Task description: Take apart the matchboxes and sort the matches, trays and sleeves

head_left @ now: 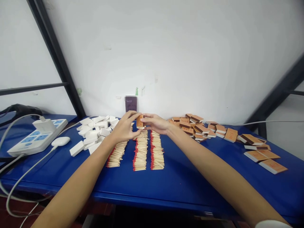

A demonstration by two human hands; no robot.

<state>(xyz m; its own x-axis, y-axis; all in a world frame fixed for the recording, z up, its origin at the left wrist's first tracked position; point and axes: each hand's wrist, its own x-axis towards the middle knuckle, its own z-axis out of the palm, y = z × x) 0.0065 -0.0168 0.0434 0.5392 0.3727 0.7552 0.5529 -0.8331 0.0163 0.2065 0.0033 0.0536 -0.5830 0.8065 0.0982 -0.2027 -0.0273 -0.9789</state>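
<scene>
An orange matchbox (140, 121) is held upright above the blue table, in the middle of the view. My left hand (126, 126) grips it from the left, thumb low and fingers over the top. From the right, my right hand (155, 123) closes its fingers on the same box. Pale match ends seem to show at its lower edge. Beneath and in front of the hands lie three rows of red-headed matches: a left row (118, 154), a middle row (141, 153) and a right row (157, 155). My left hand partly hides the left row.
White matchbox trays (91, 134) are heaped on the left. Orange and brown matchboxes (199, 128) spread along the right. A phone (131, 104) showing 16:57 leans on the wall. A power strip (38, 137) with white cables lies at far left on the blue table (180, 183).
</scene>
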